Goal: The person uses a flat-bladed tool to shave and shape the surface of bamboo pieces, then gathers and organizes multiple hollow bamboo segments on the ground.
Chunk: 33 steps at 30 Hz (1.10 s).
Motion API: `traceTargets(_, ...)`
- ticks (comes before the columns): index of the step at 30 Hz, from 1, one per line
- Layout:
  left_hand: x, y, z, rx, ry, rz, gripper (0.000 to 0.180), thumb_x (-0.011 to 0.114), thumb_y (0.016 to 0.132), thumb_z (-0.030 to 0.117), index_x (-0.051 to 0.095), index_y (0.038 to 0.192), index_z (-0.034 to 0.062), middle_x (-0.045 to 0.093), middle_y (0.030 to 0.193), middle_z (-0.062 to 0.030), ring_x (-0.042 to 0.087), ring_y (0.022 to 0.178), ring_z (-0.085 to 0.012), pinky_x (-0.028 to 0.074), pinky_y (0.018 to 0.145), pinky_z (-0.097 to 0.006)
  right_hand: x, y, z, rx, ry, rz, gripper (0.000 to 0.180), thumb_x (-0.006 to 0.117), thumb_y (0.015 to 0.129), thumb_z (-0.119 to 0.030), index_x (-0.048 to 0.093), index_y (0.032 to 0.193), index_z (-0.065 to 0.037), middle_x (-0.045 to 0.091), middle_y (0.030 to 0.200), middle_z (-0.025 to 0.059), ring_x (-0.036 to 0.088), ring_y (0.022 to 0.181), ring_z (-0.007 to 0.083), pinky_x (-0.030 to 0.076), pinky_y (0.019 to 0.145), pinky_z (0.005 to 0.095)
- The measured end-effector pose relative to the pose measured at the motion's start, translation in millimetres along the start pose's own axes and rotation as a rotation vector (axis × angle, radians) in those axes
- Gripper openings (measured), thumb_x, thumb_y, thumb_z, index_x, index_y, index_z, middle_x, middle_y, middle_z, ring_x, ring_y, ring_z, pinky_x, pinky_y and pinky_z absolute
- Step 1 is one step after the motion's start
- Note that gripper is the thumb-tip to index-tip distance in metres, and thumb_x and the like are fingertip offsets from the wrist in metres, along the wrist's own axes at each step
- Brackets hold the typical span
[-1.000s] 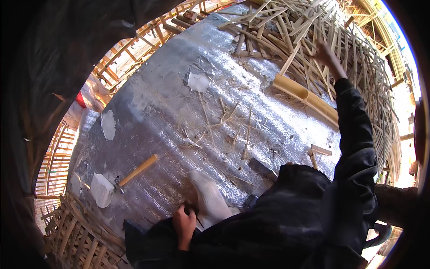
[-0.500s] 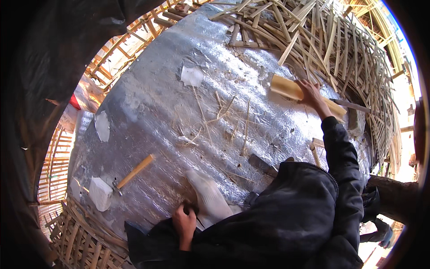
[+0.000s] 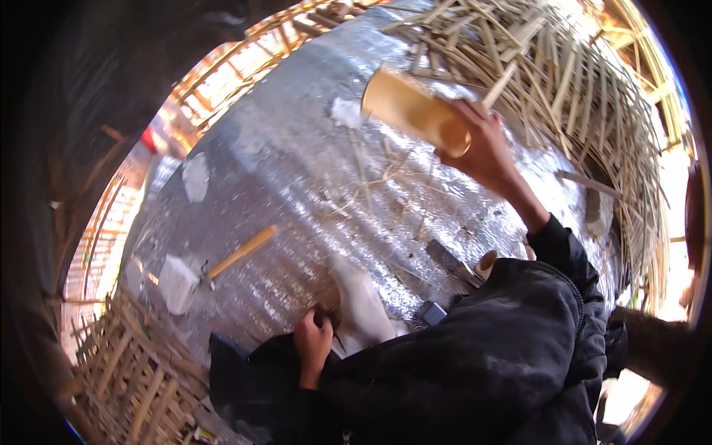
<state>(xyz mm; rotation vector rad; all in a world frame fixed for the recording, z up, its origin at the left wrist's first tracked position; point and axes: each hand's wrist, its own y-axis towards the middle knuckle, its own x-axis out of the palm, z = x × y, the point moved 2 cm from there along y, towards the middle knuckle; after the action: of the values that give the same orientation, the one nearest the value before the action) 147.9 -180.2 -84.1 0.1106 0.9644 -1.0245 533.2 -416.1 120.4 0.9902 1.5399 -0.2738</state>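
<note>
Now your right hand (image 3: 482,144) has the hollow bamboo piece (image 3: 408,111) up off the silver sheet (image 3: 252,178), where half a second ago it lay flat under your palm. Your fingers close round its near end, and the piece slants across the view with its far end toward the upper left, above the middle of the sheet. That means it is free of the surface and carried by one hand alone, with nothing else steadying it. Your left hand (image 3: 313,340) stays low, just beside your foot (image 3: 360,304), its fingers curled narrow around a dark patch; the view is too blurred to tell whether they hold something. The heap of split strips (image 3: 549,81) spreads behind and to the right of the raised piece, with a flat, narrow bar (image 3: 588,183) lying by its lower edge. Well apart on your left, a wooden-handled hammer (image 3: 243,252) rests with its head near a white block (image 3: 178,283). Close to your dark clothing (image 3: 475,348) sit a dark, flat tool (image 3: 449,256) and a short bamboo ring (image 3: 486,263). No brand, label or writing can be read on any of these.
</note>
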Motion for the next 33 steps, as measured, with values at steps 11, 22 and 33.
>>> traceTargets(11,-12.0,-9.8,-10.2,0.077,-0.297,0.092,0.019,0.063,0.089,0.022,0.065,0.088,0.0028,0.07,0.08,-0.0208,0.068,0.079,-0.0437,0.054,0.068,-0.051,-12.3,151.3,-125.7,-0.121,0.666,0.379,0.071,0.087,0.08,-0.028,0.057,0.142,-0.01,0.071,0.127,0.0054,0.066,0.12,0.0211,0.049,0.082,0.0371)
traceTargets(22,-106.1,-28.3,-50.8,0.122,-0.665,0.416,0.007,0.068,0.093,0.01,0.066,0.09,0.0038,0.063,0.072,-0.0032,0.059,0.068,-0.0085,0.046,0.061,-0.03,55.0,100.2,-304.7,-0.297,0.877,0.068,0.076,0.087,0.071,-0.026,0.058,0.14,-0.01,0.069,0.127,0.0049,0.065,0.117,0.0231,0.048,0.084,0.0384)
traceTargets(33,-346.8,-60.6,50.5,0.865,-0.568,0.661,0.092,0.094,0.07,0.027,0.046,0.145,0.004,0.055,0.143,-0.0139,0.056,0.131,-0.0254,0.046,0.107,-0.043,41.9,8.3,-441.6,-0.664,0.992,-0.147,0.075,0.086,0.066,-0.016,0.06,0.136,-0.006,0.07,0.122,0.0138,0.068,0.116,0.0301,0.053,0.097,0.0408)
